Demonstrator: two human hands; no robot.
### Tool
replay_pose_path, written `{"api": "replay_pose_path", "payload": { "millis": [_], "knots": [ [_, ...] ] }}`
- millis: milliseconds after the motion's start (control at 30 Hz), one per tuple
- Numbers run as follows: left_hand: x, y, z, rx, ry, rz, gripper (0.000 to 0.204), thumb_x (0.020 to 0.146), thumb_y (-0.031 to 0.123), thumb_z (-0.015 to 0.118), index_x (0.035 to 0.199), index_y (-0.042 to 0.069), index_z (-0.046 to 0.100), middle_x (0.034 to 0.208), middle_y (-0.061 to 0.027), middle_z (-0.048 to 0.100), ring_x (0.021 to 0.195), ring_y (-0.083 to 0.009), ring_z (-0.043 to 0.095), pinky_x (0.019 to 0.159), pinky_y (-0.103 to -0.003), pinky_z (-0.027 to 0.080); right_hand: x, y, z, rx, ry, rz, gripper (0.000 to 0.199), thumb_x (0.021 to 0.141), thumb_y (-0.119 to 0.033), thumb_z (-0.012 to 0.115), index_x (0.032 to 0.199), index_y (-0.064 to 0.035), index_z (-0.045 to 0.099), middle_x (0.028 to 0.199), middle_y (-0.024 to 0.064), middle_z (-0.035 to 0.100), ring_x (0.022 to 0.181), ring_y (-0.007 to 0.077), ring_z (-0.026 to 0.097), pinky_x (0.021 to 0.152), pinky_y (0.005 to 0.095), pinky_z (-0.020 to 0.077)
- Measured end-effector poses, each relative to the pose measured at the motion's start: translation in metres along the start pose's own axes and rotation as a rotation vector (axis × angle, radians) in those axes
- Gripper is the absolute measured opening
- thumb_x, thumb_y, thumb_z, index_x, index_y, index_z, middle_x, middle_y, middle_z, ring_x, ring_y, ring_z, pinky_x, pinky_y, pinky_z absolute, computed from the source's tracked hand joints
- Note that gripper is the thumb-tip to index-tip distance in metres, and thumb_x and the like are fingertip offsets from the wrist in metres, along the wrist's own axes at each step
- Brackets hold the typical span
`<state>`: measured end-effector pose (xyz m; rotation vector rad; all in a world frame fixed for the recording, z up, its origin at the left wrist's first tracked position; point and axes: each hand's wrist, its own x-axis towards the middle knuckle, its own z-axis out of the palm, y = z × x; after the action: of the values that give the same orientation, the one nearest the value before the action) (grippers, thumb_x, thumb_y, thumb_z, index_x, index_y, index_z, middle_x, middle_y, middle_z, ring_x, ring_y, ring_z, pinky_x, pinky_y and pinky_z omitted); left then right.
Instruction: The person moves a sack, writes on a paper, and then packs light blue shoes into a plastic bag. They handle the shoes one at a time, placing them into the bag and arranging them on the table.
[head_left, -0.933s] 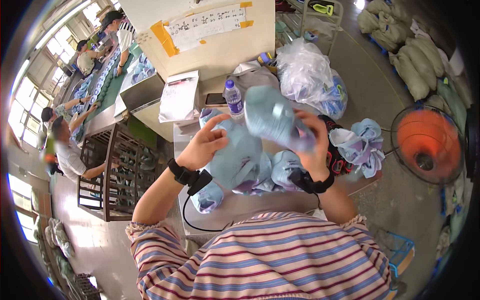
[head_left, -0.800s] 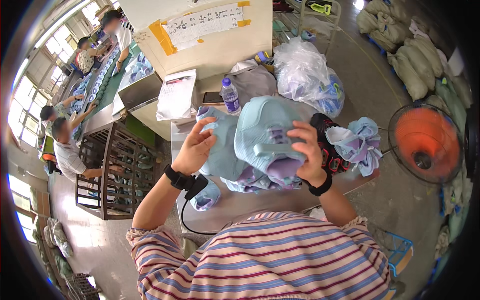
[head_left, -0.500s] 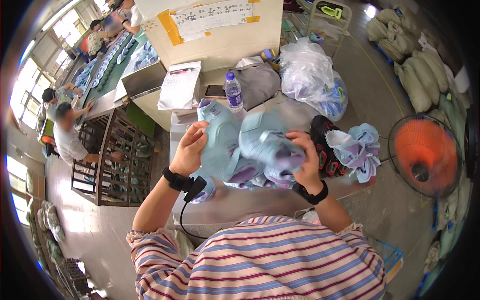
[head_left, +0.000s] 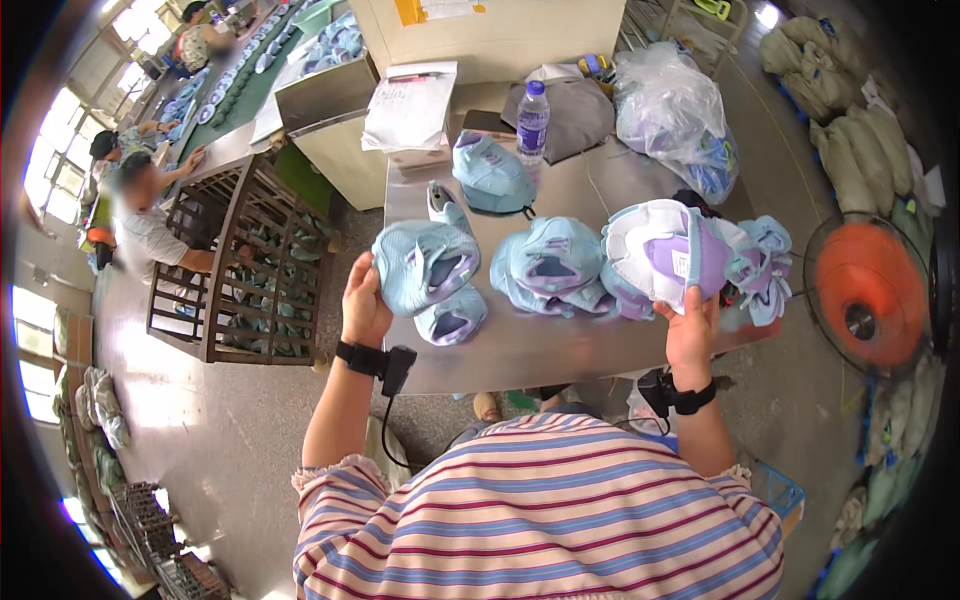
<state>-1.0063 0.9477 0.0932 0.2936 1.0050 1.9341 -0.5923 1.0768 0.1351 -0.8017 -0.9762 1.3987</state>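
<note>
Over the steel table (head_left: 560, 345), each hand's cap opening faces up.

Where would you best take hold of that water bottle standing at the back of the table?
Probably around the water bottle at its middle, coming from the near side: it stands upright, with the grey cloth close behind it and bare table in front.

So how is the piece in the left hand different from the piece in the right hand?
The left piece shows mostly pale blue mesh, while the right piece shows a white outside with a purple lining. The left hand holds its piece over the table's left edge; the right hand holds its piece near the right edge. Both look like soft shoe uppers, each held in one hand.
</note>
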Motion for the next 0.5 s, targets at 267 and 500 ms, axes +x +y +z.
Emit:
{"api": "replay_pose_path", "payload": {
  "millis": [267, 500],
  "knots": [
    [-0.02, -0.083, -0.102, 0.238, -0.024, -0.212, 0.013, 0.093, 0.003, 0.046, 0.102, 0.007, 0.055, 0.079, 0.0038, 0.053, 0.066, -0.0045, 0.047, 0.061, -0.019, 0.039, -0.06, -0.003, 0.023, -0.164, 0.195, -0.351, 0.045, 0.084, -0.005, 0.062, 0.123, -0.0092, 0.041, 0.11, 0.0032, 0.051, 0.098, 0.0177, 0.053, 0.091, 0.0437, 0.0447],
    [-0.017, -0.093, -0.098, 0.822, 0.021, 0.104, 0.02, 0.088, 0.009, 0.054, 0.108, 0.008, 0.058, 0.1, -0.0058, 0.047, 0.086, -0.0096, 0.047, 0.071, -0.023, 0.043, -0.119, 0.002, -0.003, -1.127, -0.344, -0.771, 0.031, 0.078, -0.004, 0.058, 0.104, -0.008, 0.042, 0.113, 0.0187, 0.057, 0.109, 0.0373, 0.051, 0.092, 0.0464, 0.0403]
  ]
}}
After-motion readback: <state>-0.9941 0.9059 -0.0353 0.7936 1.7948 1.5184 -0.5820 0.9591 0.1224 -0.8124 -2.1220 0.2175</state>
